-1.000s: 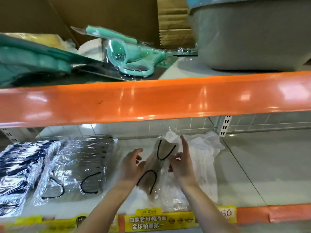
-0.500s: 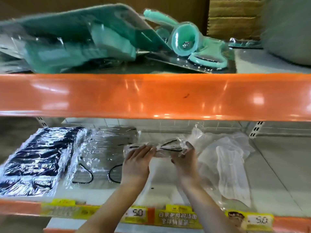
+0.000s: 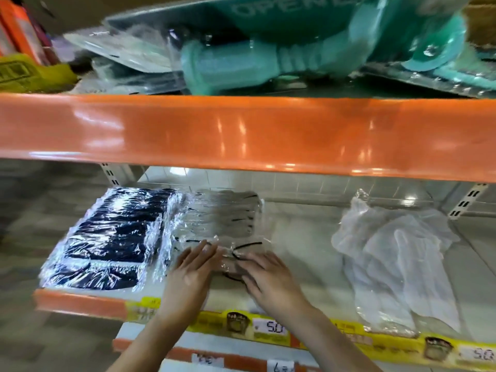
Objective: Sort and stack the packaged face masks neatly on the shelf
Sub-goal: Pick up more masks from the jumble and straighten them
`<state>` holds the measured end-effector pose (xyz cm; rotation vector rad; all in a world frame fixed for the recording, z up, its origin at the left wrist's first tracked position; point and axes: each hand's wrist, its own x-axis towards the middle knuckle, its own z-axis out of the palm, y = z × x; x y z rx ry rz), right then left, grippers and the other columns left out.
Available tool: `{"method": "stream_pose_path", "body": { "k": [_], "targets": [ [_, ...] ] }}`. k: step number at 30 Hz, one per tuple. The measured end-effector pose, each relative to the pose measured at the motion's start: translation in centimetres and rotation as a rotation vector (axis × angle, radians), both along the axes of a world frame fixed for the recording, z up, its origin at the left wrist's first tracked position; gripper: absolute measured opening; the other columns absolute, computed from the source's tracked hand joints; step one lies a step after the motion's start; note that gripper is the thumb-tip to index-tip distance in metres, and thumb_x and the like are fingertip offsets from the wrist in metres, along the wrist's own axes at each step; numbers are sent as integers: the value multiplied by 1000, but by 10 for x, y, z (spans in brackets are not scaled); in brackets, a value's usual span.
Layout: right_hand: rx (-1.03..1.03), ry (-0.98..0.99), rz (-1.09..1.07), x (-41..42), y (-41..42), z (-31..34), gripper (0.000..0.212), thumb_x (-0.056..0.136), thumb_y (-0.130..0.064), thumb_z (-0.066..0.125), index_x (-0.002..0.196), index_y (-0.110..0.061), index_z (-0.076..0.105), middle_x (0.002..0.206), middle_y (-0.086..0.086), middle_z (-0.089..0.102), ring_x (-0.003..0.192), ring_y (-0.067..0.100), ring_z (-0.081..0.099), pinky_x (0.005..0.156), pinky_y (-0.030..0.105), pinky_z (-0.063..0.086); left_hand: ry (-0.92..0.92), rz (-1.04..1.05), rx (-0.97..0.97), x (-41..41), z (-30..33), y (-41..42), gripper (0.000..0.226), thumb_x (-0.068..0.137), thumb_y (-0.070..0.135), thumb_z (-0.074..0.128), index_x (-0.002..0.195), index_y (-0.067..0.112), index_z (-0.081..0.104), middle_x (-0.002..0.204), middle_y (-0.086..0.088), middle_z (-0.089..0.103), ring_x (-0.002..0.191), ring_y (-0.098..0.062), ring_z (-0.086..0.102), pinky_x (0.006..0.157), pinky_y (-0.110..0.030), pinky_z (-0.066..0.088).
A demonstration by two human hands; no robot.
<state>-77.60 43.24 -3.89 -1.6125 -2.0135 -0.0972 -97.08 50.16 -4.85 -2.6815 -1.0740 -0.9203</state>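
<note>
Head view, lower shelf [image 3: 308, 232] taken as reference. My left hand [image 3: 192, 272] lies flat, fingers straight and close together, palm down on the near end of a clear-wrapped mask pack [image 3: 228, 260] with black ear loops. My right hand [image 3: 264, 277] is just beside it, fingers extended and slightly spread, pressing on the same pack from its right side. Neither hand curls round anything; both are flat and press down. The two hands sit close together with a narrow gap between them, the pack showing through that gap.

The pack rests on top of the stack of grey masks [image 3: 222, 218], left of centre on the shelf. Touching that stack on its left is the stack of dark blue masks [image 3: 112, 237], at the shelf's left end. Well apart, toward the shelf's right end, lies a loose heap of white masks in crumpled clear bags [image 3: 397, 259]. Yellow price labels [image 3: 271, 327] run along the shelf's front edge, below my wrists. Above the shelf, the orange beam [image 3: 241, 132] carries teal packaged goods [image 3: 268, 60]. The frame is motion-blurred; finer finger contact is unclear.
</note>
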Motion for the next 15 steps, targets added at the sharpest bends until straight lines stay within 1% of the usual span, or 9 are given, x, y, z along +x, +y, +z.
{"method": "stream_pose_path", "body": {
  "k": [2,4,5,7,9,11,13,14,15],
  "targets": [
    [23,8,9,-11,3,-4,31,84,-33,45,94,-29,74,103,-13,68,88,10,63,82,22,52,32,15,-30,-14,-8,4,38,79,11,54,114,18,67,123,-1,65,117,-22,60,96,-37,39],
    [24,-27,-18,-22,4,-4,32,85,-33,43,89,-32,74,97,-16,68,87,7,62,83,20,46,55,8,-89,-24,-10,8,46,70,7,60,114,22,66,122,2,66,113,-20,61,94,-34,37],
    [19,-31,-30,-26,4,-4,32,85,-32,42,87,-32,74,95,-17,68,86,6,63,83,19,42,66,1,-118,-28,-10,10,46,70,7,58,113,22,66,121,3,66,112,-19,62,94,-32,37],
    [29,-8,-52,-33,6,-6,29,86,-31,44,86,-30,73,92,-15,67,85,8,63,80,20,37,113,1,-175,-33,-7,11,43,74,15,48,110,22,69,120,4,66,109,-18,64,92,-28,36],
    [26,21,-92,-36,5,-8,26,86,-31,46,87,-27,72,94,-12,65,88,11,62,80,22,39,160,3,-222,-33,-3,10,46,74,24,43,110,22,70,119,5,67,108,-17,64,91,-27,36],
    [-14,31,-143,-40,6,-11,25,85,-36,49,91,-27,71,102,-9,62,97,15,60,84,28,47,206,6,-239,-36,-1,7,47,72,33,43,114,28,64,119,9,66,108,-14,62,89,-27,39],
    [-139,10,-172,-44,7,-8,34,82,-45,48,103,-28,68,116,-6,59,111,20,56,92,37,49,204,-2,-229,-39,1,8,45,70,41,47,113,32,57,115,11,65,104,-12,61,82,-27,48],
    [-203,-11,-173,-44,8,-6,42,82,-51,47,112,-28,65,127,-4,54,121,21,50,99,39,45,199,-5,-225,-41,3,9,44,69,44,53,111,32,59,112,11,66,100,-12,63,77,-26,51],
    [-284,-15,-169,-43,9,-5,48,83,-55,48,122,-29,59,138,-4,45,131,22,39,107,39,36,203,2,-225,-42,5,10,46,64,48,65,108,32,62,109,11,66,96,-13,65,73,-27,53]
  ]
}}
